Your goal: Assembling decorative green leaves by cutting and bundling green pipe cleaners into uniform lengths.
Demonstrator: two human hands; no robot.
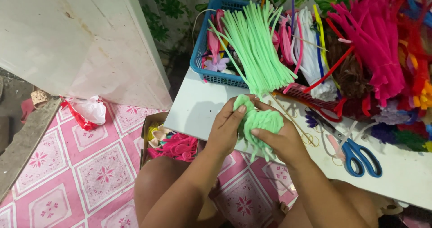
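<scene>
My left hand [226,128] and my right hand [281,140] together grip a light green bundle of bent pipe cleaners [261,120] above the near edge of a white table [198,109]. The left thumb presses on a green loop at the bundle's top. Straight light green pipe cleaners [256,43] lean out of a blue basket [198,59] just behind the hands.
Blue-handled scissors [360,156] lie on the table to the right. Pink, white, red and other coloured pipe cleaners [373,34] pile up at the back right. A cardboard box of pink pieces [173,145] sits on the pink patterned floor mat [90,174]. A white panel [81,39] leans at left.
</scene>
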